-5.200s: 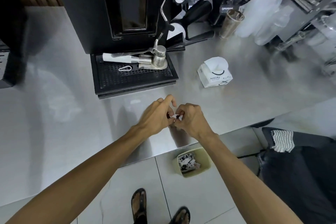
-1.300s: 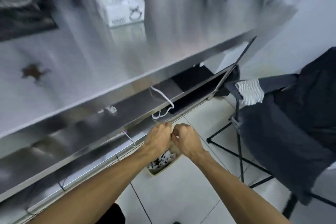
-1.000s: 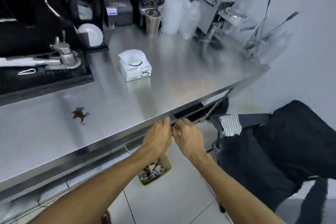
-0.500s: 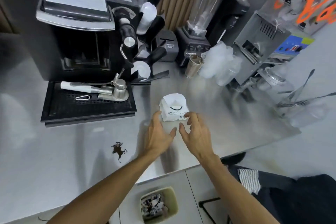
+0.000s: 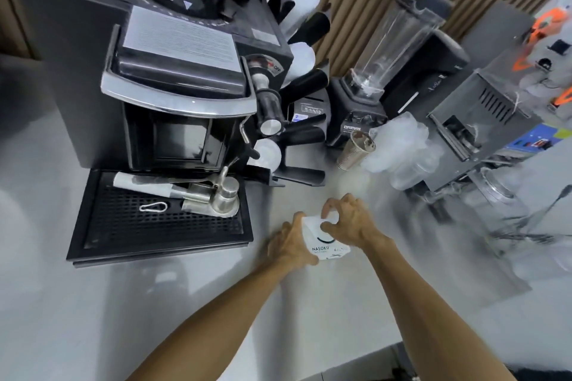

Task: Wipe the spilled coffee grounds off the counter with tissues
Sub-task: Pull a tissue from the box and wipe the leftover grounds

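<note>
Head view only. Left hand is pressed against the left side of the small white paper tissue box w/ black "NASOKU" print, fingers curled round it, probably to keep the light box from sliding. Right hand sits on top at the opening, thumb and fingers pinched in as if to draw a sheet; can't tell if a tissue is actually caught between them yet. Box stands on the grey stainless-steel tabletop, just right of the black perforated drip tray of the black-and-chrome espresso machine, so within easy reach.

The spilled coffee grounds aren't in shot, so the spill itself can't be placed from here.

Count: 2 hands, 1 tissue box, 1 espresso machine, 1 clear-jug blender on black base, 1 ribbed steel cup. The clear plastic cups beside it are too blurred to count.
</note>
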The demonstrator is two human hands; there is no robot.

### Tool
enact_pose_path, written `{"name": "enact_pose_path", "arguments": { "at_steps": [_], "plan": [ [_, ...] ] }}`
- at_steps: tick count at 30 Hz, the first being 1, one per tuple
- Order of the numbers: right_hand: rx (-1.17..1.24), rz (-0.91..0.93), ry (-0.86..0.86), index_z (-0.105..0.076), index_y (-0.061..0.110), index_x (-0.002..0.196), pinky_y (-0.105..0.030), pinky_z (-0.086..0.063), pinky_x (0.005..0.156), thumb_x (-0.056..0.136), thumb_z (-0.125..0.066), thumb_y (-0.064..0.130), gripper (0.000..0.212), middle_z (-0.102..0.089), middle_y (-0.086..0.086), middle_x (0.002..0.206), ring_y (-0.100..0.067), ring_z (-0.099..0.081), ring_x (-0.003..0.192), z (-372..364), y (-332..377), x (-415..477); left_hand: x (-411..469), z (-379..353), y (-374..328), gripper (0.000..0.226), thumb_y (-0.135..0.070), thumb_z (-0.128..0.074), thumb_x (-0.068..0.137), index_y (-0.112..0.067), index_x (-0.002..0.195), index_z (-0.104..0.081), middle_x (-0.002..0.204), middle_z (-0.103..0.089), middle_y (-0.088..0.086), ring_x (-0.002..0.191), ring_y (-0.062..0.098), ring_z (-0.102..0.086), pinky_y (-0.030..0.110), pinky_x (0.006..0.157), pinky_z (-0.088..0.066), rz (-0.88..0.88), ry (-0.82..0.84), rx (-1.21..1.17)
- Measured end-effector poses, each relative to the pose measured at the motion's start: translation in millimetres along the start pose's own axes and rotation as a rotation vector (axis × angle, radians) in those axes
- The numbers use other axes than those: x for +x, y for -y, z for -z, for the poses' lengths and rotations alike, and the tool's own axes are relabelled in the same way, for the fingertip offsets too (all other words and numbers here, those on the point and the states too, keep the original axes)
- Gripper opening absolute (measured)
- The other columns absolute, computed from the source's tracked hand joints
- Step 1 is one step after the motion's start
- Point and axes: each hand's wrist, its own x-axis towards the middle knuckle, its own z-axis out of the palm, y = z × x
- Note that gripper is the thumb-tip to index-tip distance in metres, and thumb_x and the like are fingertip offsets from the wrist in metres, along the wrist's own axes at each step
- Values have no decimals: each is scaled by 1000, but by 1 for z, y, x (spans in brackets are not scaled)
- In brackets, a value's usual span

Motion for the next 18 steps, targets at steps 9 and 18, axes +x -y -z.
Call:
{"name": "enact_pose_path", "arguments": {
  "at_steps": [9,18],
  "plan": [
    [-110,57,2,-43,45,131,-34,-32,84,71,-72,41,67,-35,4,110,-20,-39,105,-2,-5,-2,-1,2,-2,89,-33,-79,63,-36,134,-26,121,-49,1,113,29,-52,37,93,-47,-27,15,19],
    [41,48,-108,-60,32,92,-33,-31,83,71,-72,37,24,-39,6,102,-20,-41,98,-1,-12,-4,-2,4,-1,86,-35,-80,61,-37,130,-28,114,-51,1,106,28,-54,35,89,-48,-34,17,18]
  ]
}}
